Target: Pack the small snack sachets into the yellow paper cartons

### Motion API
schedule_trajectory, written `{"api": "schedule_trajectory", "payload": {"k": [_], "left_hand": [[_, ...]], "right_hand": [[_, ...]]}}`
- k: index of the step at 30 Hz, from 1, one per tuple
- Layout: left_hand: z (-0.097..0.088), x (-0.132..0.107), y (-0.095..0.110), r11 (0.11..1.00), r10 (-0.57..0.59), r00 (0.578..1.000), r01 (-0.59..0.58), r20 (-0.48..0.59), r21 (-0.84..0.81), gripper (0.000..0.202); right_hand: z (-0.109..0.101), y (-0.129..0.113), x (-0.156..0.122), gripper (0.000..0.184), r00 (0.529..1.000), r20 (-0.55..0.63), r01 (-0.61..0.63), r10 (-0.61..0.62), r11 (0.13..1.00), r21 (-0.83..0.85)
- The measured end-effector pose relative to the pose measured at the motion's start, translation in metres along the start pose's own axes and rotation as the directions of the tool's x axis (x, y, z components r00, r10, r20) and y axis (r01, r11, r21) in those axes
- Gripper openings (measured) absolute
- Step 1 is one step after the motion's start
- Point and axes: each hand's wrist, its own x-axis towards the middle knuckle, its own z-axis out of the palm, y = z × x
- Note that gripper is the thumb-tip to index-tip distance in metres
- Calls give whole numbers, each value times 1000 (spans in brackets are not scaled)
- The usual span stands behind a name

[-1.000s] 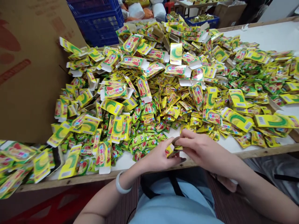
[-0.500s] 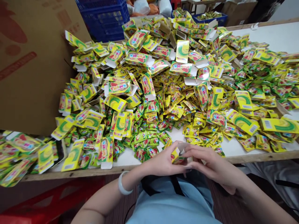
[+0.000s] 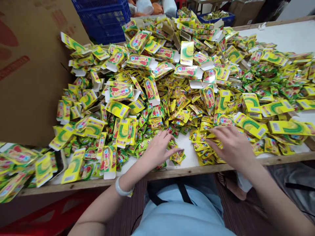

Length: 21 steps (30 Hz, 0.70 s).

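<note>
My left hand (image 3: 157,149) rests over a heap of small green candy packets (image 3: 142,146) near the table's front edge. Its thumb points away from the curled fingers, and nothing shows gripped in it. Just right of that thumb, a yellow-green packet (image 3: 177,157) lies on the white tabletop. My right hand (image 3: 231,146) reaches over yellow candy packets (image 3: 200,139), thumb and fingers apart, fingertips at the packets. Beyond that hand lies a yellow box (image 3: 251,124) with a green swirl. Part of something yellow (image 3: 130,194) shows below my left wristband.
Printed boxes (image 3: 140,60), several with flaps open, are piled with packets across the white table (image 3: 283,32). A large brown carton (image 3: 31,82) stands at the left. Blue crates (image 3: 103,21) are behind. A red stool (image 3: 49,213) is below the front edge.
Both hands have parted and moved forward onto the packets. The small box they held together has left them. A yellow box now lies at the right where none showed before.
</note>
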Motion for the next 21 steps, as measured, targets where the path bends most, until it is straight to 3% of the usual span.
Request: {"api": "schedule_trajectory", "payload": {"k": [3,6,8,10,12,14,17,21], "left_hand": [[15,-5,10,997,-56,998,54,40,58,41],[28,-8,4,996,-77,996,79,44,-43,28],[29,-7,-3,962,-110,994,107,4,-250,21],[24,-4,-7,891,-168,985,133,-44,-435,20],[15,0,-8,848,-215,974,152,-68,-507,22],[8,3,-7,857,-217,974,157,-67,-491,21],[3,5,-6,917,-135,990,107,-48,-385,17],[5,0,-10,949,-112,992,123,53,-291,21]], "right_hand": [[24,-36,22,26,983,182,69,-35,980,-187],[25,-37,31,13,975,212,106,-59,970,-220],[19,-27,30,17,991,97,104,-96,991,-82],[12,-22,26,14,998,-33,55,-49,980,192],[5,-25,21,7,998,-17,-47,64,863,502],[-1,-34,20,7,986,127,-164,105,679,716],[-4,-48,24,12,965,260,-247,47,504,827],[-1,-48,28,16,964,240,-263,112,519,813]]}}
